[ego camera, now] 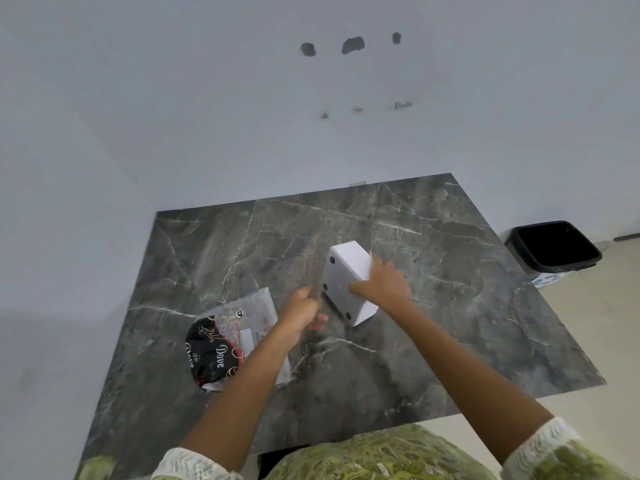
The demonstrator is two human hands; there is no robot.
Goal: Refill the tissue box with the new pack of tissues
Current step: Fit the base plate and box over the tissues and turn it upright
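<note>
A white tissue box (348,282) is held tipped on its side above the middle of a dark marbled table (450,306), its underside, marked by small dark round feet, turned toward the camera. The right hand (382,284) is wrapped around the box's right side, with the thumb pressed on the underside and the fingers curled over the far face. The left hand (303,310) is placed at the lower left edge of the box, fingers curled in close against it; whether something is pinched between them cannot be told, since that spot is blurred.

To the left of the tissue box, lying flat on the table, the new pack of tissues (228,344) is seen, a plastic-wrapped packet with a black and red printed end and a clearer, paler end. Part of it is covered by the left forearm. Well to the right of the tissue box, off the table and on the floor by the wall, a black waste bin (554,249) is seen standing. Pale lace cuffs are worn at both wrists, over green patterned clothing.
</note>
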